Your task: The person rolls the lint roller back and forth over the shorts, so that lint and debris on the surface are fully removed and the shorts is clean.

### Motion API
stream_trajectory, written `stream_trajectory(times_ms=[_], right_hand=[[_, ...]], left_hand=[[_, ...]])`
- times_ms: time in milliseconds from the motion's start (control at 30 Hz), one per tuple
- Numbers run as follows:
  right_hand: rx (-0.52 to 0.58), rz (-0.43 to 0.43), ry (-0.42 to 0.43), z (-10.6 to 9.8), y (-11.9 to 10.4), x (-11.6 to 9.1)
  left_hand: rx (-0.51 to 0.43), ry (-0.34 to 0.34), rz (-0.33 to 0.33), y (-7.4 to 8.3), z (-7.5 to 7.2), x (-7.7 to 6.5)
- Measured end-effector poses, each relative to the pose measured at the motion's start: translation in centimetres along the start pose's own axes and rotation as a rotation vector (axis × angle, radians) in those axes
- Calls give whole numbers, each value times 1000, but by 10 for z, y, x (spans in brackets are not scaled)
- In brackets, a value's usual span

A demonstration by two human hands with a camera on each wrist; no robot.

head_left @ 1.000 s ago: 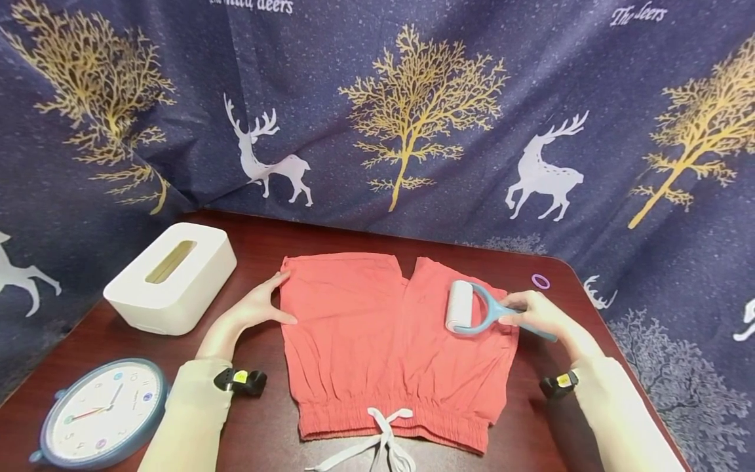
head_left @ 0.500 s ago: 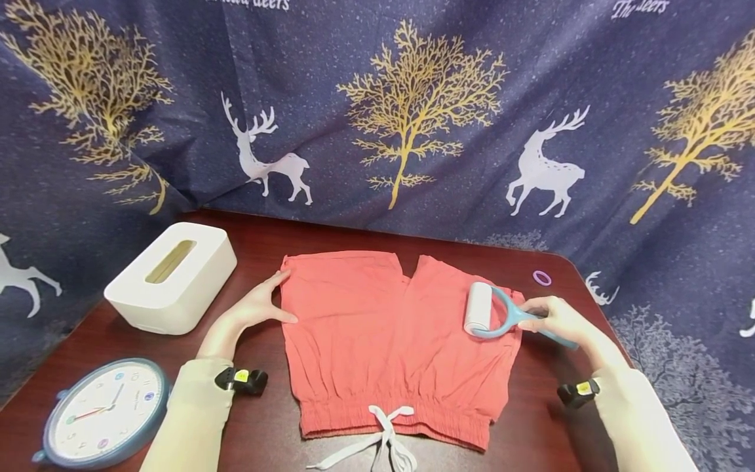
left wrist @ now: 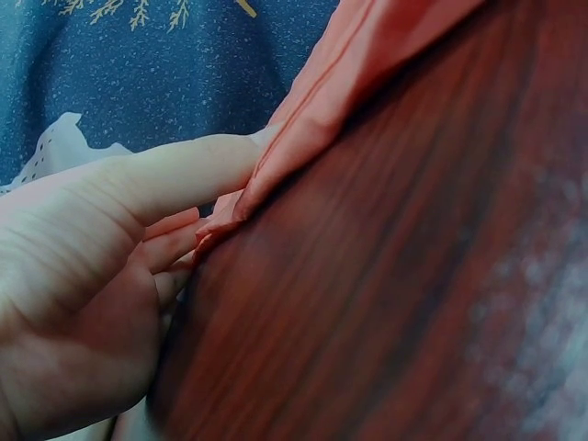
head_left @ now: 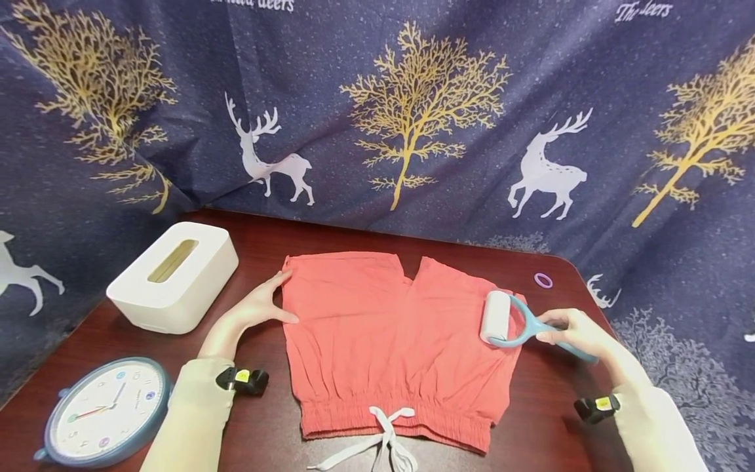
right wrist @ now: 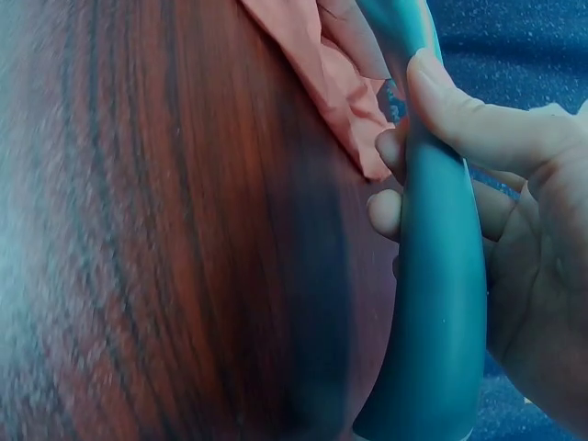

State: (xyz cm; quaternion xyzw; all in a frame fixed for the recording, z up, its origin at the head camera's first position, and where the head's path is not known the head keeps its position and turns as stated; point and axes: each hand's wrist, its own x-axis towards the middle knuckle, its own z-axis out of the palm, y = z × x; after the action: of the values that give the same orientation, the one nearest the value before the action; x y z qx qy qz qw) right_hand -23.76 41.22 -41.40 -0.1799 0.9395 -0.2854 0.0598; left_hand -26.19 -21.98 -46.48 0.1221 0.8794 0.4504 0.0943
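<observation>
Coral-red shorts [head_left: 354, 328] lie flat on the table, their gathered waistband and white drawstring [head_left: 386, 439] at the near side. My right hand [head_left: 575, 331] grips the blue handle of a lint roller [head_left: 497, 318]. The white roll rests on the right leg of the shorts, close to its outer edge. In the right wrist view, thumb and fingers wrap round the handle [right wrist: 441, 294]. At the left edge of the shorts, my left hand [head_left: 259, 305] is spread, with thumb and fingertips touching the fabric. The left wrist view shows the thumb [left wrist: 197, 175] extended onto the cloth [left wrist: 312, 110].
A white tissue box [head_left: 177, 275] stands at the back left of the brown table [head_left: 259, 406]. A blue-rimmed clock [head_left: 109, 410] lies at the near left. Towards the back right corner is a purple ring [head_left: 543, 280]. A dark patterned curtain [head_left: 330, 98] hangs behind.
The lint roller has moved to the right across the right leg of the shorts, and slightly nearer, with my right hand. My left hand has stayed at the left edge.
</observation>
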Motion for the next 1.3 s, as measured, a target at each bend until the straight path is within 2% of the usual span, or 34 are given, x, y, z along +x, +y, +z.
stream_trajectory(times_ms=[233,467,733,1067,1300], right_hand=[[3,3,6,-2,3,-8],[69,-2,-9,-5,4,-17],[89,-3,-13,-8,8,-24],[78,6,30,-9,11,-28],[33,23,103,-12,10,-26]], left_hand=[[-5,3,1,1,1,0],[6,2,-2,0,1,0],[-2,3,-4,0,0,0],[-6,3,7,3,0,-1],[-8,4,0,3,0,-1]])
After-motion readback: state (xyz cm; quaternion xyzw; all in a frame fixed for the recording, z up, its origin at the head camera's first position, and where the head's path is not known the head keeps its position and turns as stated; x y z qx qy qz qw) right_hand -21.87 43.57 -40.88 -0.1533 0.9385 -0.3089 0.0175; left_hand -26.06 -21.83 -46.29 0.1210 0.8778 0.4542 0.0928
